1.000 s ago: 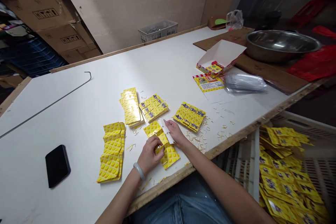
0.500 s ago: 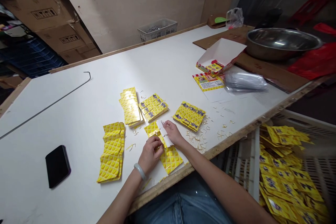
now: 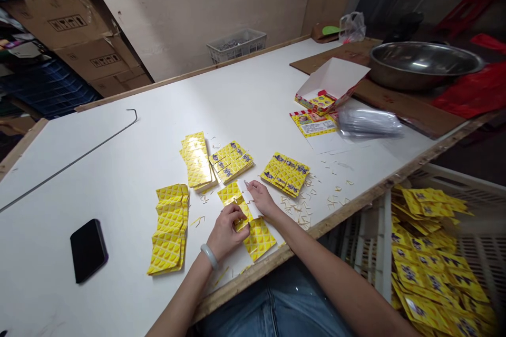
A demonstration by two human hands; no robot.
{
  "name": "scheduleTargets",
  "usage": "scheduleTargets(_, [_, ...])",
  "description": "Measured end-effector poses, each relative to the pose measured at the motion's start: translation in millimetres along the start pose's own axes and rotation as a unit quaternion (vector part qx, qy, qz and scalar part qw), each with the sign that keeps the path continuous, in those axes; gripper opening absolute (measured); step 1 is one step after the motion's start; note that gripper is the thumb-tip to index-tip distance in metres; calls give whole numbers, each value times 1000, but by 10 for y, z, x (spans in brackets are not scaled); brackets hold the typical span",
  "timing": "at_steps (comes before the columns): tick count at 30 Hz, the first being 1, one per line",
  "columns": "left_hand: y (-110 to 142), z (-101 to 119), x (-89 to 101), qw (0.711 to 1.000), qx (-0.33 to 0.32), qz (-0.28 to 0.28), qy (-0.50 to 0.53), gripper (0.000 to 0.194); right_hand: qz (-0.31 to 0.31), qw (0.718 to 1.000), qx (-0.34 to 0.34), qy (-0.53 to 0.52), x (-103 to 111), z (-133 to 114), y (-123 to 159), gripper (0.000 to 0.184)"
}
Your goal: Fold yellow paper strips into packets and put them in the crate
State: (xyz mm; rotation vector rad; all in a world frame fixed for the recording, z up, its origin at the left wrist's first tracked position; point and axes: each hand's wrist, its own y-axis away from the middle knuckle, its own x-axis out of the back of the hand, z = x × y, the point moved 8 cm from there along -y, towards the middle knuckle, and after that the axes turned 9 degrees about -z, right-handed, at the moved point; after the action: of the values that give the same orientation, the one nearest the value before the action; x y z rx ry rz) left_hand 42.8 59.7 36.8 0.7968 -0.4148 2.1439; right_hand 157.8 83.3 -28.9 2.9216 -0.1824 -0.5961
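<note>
A strip of yellow sachets point(image 3: 256, 237) lies at the near edge of the white table point(image 3: 118, 168). My left hand point(image 3: 227, 231), with a pale bangle on the wrist, pinches the strip near its middle. My right hand point(image 3: 261, 197) presses down a white paper strip point(image 3: 249, 197) laid across the sachets, fingers closed around it. Stacks of yellow sachets lie around: one at the left point(image 3: 168, 229), one further back point(image 3: 196, 160), one with printed faces up point(image 3: 231, 160) and another to the right point(image 3: 286, 174).
A black phone point(image 3: 88, 250) lies at the left, a bent wire rod point(image 3: 71, 160) behind it. An open printed carton point(image 3: 330, 89), clear bags point(image 3: 367, 122) and a steel bowl point(image 3: 422, 63) are at the right. A crate of loose sachets point(image 3: 430, 258) stands beside the table. Paper scraps litter the edge.
My left hand has shifted slightly on the strip, and the strip's near end has moved a little. The right hand stays on the white paper.
</note>
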Motion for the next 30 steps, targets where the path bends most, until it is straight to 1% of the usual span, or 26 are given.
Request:
scheduleTargets(5, [5, -4, 7, 1000, -6, 6, 6, 8, -5, 1000, 4, -8, 1, 10, -10, 43])
scheduleTargets(11, [-11, -35, -13, 1000, -3, 4, 19, 11, -5, 1000, 8, -8, -2, 12, -17, 43])
scheduleTargets(16, [1, -45, -10, 999, 23, 18, 18, 17, -3, 1000, 10, -2, -4, -4, -11, 44])
scheduleTargets(19, [17, -36, -15, 999, 21, 7, 28, 26, -3, 1000, 8, 5, 2, -3, -11, 44])
scheduleTargets(21, [30, -41, -23, 999, 18, 5, 31, 26, 0, 1000, 9, 12, 14, 4, -15, 44])
scheduleTargets(24, [49, -65, -25, 999, 16, 32, 22, 18, 4, 1000, 11, 21, 31, 21, -22, 44])
scheduleTargets(26, [51, -90, -32, 998, 21, 51, 16, 18, 5, 1000, 11, 23, 33, 29, -24, 44])
scheduleTargets(28, [41, -127, -35, 997, 38, 62, 12, 20, 5, 1000, 12, 23, 29, 26, -24, 45])
scheduleTargets(30, [36, -188, -17, 995, 64, 66, 38, 21, 5, 1000, 12, 23, 24, 13, -22, 45])
